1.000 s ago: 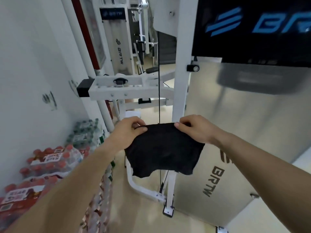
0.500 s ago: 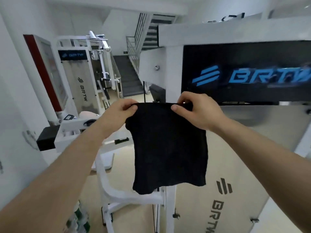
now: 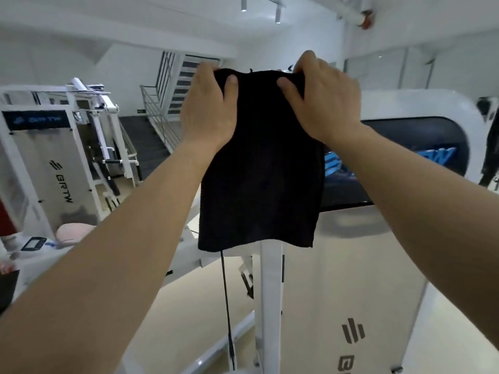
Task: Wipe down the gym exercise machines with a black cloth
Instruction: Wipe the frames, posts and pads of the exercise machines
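Head view: a left hand (image 3: 209, 103) and right hand (image 3: 322, 99) each pinch a top corner of a black cloth (image 3: 260, 168), held high and hanging flat before a white exercise machine (image 3: 421, 109). Its lower edge hangs free above the white upright post (image 3: 270, 306); open floor (image 3: 175, 314) lies at left.

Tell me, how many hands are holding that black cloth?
2. The left hand grips the top left corner of the black cloth; the right hand grips the top right corner. The cloth hangs between them, before the white machine.
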Motion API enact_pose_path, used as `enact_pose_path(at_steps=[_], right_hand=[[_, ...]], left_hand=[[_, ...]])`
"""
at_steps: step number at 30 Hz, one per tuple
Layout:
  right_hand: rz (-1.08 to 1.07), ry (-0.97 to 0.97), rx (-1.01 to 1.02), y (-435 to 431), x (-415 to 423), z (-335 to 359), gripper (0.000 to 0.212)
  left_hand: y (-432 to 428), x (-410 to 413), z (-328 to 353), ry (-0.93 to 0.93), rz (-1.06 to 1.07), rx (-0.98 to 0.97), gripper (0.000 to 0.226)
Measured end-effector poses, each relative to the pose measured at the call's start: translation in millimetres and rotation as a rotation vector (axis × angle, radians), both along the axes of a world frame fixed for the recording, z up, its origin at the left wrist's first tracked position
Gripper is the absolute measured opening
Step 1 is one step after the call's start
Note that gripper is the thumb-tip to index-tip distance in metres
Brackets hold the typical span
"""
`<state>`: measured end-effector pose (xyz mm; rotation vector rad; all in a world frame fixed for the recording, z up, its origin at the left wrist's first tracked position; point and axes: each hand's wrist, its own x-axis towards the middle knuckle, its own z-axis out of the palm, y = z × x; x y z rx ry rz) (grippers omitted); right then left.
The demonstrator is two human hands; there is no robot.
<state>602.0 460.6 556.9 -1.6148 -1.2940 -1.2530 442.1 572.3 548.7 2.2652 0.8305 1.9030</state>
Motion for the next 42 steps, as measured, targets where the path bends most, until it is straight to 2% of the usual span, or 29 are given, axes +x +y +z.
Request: enact_pose_path(at_steps=[3, 6, 9, 11, 13, 15, 19, 23, 27, 29, 32, 35, 39, 42], right_hand=[[-0.037, -0.008, 0.009, 20, 10, 8, 0.042], [0.003, -0.006, 0.092, 40, 15, 1, 0.035], [0.028, -0.046, 0.283, 49, 16, -2, 0.022], [0.003, -0.134, 0.397, 52, 15, -5, 0.015], [-0.047, -0.262, 0.457, 58, 15, -8, 0.018], [-0.051, -0.346, 0.477, 60, 16, -8, 0.023], [0.068, -0.357, 0.428, 58, 11, -20, 0.023], [0.029, -0.205, 0.217, 58, -3, -48, 0.039], [-0.061, -0.211, 0.090, 64, -7, -16, 0.044], [-0.063, -0.189, 0.122, 65, -6, -14, 0.045], [-0.012, -0.125, 0.200, 65, -5, -46, 0.040], [-0.003, -0.087, 0.161, 61, -7, -75, 0.053], [-0.005, -0.153, 0.051, 58, -5, -50, 0.057], [0.003, -0.170, 0.081, 61, -9, -34, 0.052]], left_hand=[[19, 16, 13, 0.056, -0.076, -0.132, 0.026], [33, 28, 9, -0.085, -0.244, -0.213, 0.014], [31, 35, 0, -0.284, -0.013, 0.032, 0.020], [25, 38, -5, -0.371, -0.071, 0.149, 0.014], [20, 39, -9, -0.408, -0.191, 0.139, 0.010], [15, 40, -17, -0.430, -0.172, 0.151, 0.018], [2, 44, -44, -0.355, -0.173, 0.159, 0.032], [-2, 55, -46, -0.317, -0.410, 0.013, 0.038], [12, 55, -10, -0.225, -0.595, -0.067, 0.035], [15, 55, -10, -0.204, -0.550, 0.000, 0.033], [12, 60, -37, -0.218, -0.413, 0.164, 0.034], [9, 60, -66, -0.163, -0.260, 0.255, 0.048], [28, 42, -62, 0.015, -0.052, 0.422, 0.059], [33, 38, -58, 0.013, 0.004, 0.412, 0.063]])
